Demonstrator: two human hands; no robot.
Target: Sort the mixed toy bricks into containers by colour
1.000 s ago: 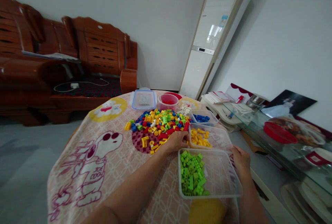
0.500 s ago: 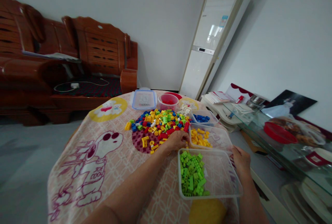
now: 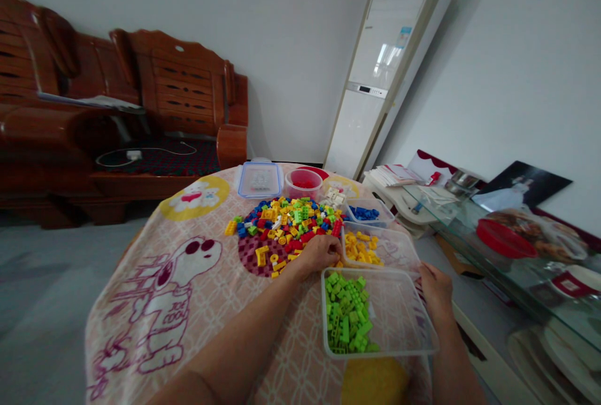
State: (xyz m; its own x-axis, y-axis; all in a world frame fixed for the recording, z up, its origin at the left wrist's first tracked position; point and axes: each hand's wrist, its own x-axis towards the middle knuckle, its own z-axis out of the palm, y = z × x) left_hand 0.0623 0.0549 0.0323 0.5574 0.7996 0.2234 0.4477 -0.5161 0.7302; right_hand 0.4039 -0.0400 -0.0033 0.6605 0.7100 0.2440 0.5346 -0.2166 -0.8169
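Head view: the two hands are apart, one at either side of the tubs. The left hand [image 3: 322,253], fingers bent, is at the left end of the middle tub [image 3: 397,248], beside the pile [image 3: 293,217] of mixed bricks; whether it grips anything I cannot tell. The right hand [image 3: 436,289] is at that tub's right end, by the corner of the near tub [image 3: 394,314] (its grip, too, is unclear). Yellow bricks [image 3: 360,247] lie in the middle tub, green bricks [image 3: 348,314] along the left of the near one. Beyond them, the far tub [image 3: 385,214] holds blue bricks [image 3: 364,213], with white bricks [image 3: 334,198] just to its left. Further back on the cloth [image 3: 211,292] stands a pink bowl [image 3: 304,189].
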